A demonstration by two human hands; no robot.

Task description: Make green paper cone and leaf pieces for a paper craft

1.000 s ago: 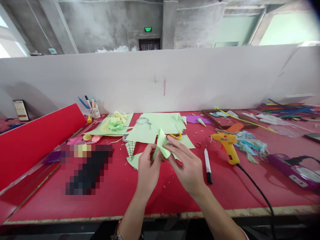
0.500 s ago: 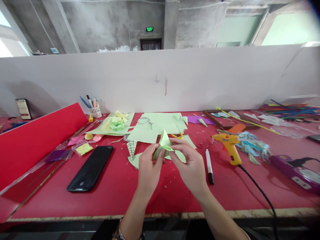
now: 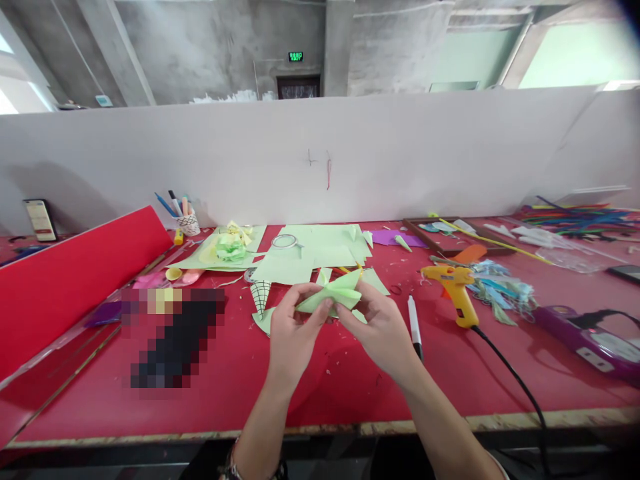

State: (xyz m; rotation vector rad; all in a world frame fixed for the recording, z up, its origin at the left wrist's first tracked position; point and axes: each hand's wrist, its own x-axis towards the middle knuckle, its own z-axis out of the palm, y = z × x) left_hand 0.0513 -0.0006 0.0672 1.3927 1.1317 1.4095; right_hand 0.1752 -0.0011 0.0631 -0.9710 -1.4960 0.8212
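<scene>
Between my two hands is a light green piece of folded paper (image 3: 333, 293), its pointed flaps spread to the sides. My left hand (image 3: 295, 333) pinches its left part, thumb in front. My right hand (image 3: 379, 333) grips the right part the same way. Behind it lie flat green paper sheets (image 3: 330, 245) on the red table. A paper cone with a black grid (image 3: 261, 297) rests just left of my hands, by a cut green paper piece (image 3: 263, 323). To the right of my right hand lies a white marker with a black end (image 3: 415, 323).
A yellow glue gun (image 3: 454, 287) with a black cord lies right, before blue fabric scraps (image 3: 503, 287) and a purple power strip (image 3: 585, 340). A blurred-out dark shape (image 3: 175, 340) lies left, near a red board (image 3: 85, 280). A pen cup (image 3: 189, 223) stands at the back.
The green paper has turned in my hands: its upright point is lowered and its flaps now spread wide sideways. Both hands still hold it. The view has shifted slightly.
</scene>
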